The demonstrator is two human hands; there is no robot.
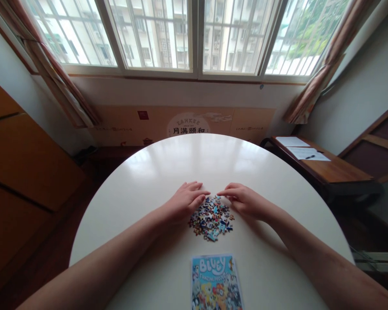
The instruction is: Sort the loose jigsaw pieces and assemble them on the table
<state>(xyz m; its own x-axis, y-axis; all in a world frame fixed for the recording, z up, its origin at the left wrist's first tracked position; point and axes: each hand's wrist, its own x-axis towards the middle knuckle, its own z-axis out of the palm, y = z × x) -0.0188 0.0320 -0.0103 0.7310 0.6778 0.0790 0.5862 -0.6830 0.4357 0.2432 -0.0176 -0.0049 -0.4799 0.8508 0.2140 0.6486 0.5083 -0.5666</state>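
Observation:
A small heap of loose, colourful jigsaw pieces lies in the middle of a round white table. My left hand rests flat on the table at the heap's left edge, fingers stretched out and touching the outer pieces. My right hand lies at the heap's right edge, its fingers extended toward the left hand, fingertips at the top of the pile. Neither hand grips a piece. A blue picture card or box lid with cartoon figures lies near the table's front edge, below the heap.
A dark wooden side table with papers and a pen stands to the right. Wooden cabinets fill the left side. Barred windows with curtains and a cardboard panel are behind the table.

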